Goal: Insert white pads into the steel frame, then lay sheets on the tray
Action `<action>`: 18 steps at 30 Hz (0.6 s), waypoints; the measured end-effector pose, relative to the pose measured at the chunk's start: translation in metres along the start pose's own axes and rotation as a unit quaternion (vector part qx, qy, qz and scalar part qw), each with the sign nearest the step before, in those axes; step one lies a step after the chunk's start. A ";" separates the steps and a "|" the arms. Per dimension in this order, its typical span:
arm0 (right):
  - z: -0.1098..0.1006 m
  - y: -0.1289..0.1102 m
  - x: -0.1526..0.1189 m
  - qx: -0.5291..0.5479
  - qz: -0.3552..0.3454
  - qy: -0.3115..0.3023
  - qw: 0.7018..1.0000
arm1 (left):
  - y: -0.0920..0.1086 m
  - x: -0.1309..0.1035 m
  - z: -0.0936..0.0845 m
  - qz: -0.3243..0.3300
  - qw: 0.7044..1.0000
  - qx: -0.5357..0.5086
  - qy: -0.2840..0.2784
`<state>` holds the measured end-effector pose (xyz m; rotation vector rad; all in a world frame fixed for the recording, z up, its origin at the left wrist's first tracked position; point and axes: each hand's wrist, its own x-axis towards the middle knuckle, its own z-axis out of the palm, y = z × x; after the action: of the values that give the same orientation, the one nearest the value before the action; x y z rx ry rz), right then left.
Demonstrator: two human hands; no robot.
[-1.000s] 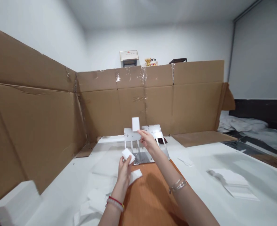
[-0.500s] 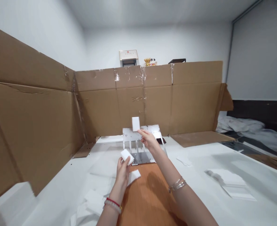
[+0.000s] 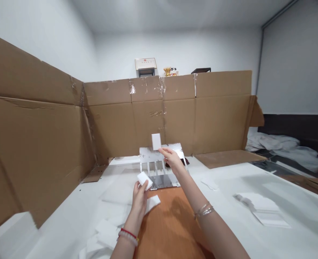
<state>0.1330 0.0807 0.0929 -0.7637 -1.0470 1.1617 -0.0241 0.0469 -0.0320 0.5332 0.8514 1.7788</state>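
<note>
White and flat-faced, an upright block (image 3: 156, 141) stands at the fingertips of the right hand (image 3: 172, 159), which pinches it narrowly by its lower right corner. It is above and to the left of that hand, with the upper part of a metal rack (image 3: 151, 154) behind its lower end and brown cardboard (image 3: 112, 126) behind the rest.

The left hand (image 3: 139, 197) is closed on a tilted block (image 3: 144, 180), also white, with the thumb across its near face. This block lies at the top of the left hand, lower than the upright block and to the left of it, and the two are apart.

Below the hands is an orange-brown wooden board (image 3: 172, 219), with a loose white piece (image 3: 152, 203) at its left edge, beside the left wrist. More white pieces (image 3: 106, 232) lie in a loose heap to the left on the white table (image 3: 223, 212), and a white stack (image 3: 265, 208) sits well to the right.

Above the cardboard, a framed certificate (image 3: 145, 63) bears a red emblem and a line of writing too small to read.
</note>
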 end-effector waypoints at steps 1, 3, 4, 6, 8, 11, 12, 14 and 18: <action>-0.001 0.000 0.000 -0.002 0.000 0.000 1.000 | 0.000 0.000 0.000 0.000 1.000 -0.001 0.000; -0.002 0.000 0.001 -0.005 -0.001 0.001 1.000 | 0.000 0.000 0.001 0.001 1.000 -0.002 0.000; -0.003 0.000 0.002 -0.006 -0.002 0.002 1.000 | 0.000 0.000 0.001 0.002 1.000 -0.003 0.000; -0.005 0.000 0.003 -0.008 -0.004 0.002 1.000 | 0.000 0.000 0.000 0.003 1.000 -0.004 0.000; -0.007 0.000 0.003 -0.011 -0.006 0.001 1.000 | -0.001 0.000 0.000 0.004 1.000 -0.004 0.001; -0.009 0.000 0.004 -0.015 -0.009 0.001 1.000 | -0.001 0.000 -0.001 0.005 1.000 -0.002 0.001; -0.009 0.000 0.004 -0.016 -0.010 0.001 1.000 | -0.001 0.000 -0.001 0.006 1.000 -0.002 0.000; -0.010 0.001 0.005 -0.018 -0.010 0.002 1.000 | -0.001 0.001 -0.001 0.008 1.000 0.000 0.002; -0.012 0.001 0.007 -0.022 -0.004 0.005 1.000 | -0.002 0.001 0.000 0.012 1.000 0.000 0.008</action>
<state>0.1440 0.0878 0.0894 -0.7985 -1.0705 1.1299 -0.0232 0.0483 -0.0338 0.5326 0.8588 1.8064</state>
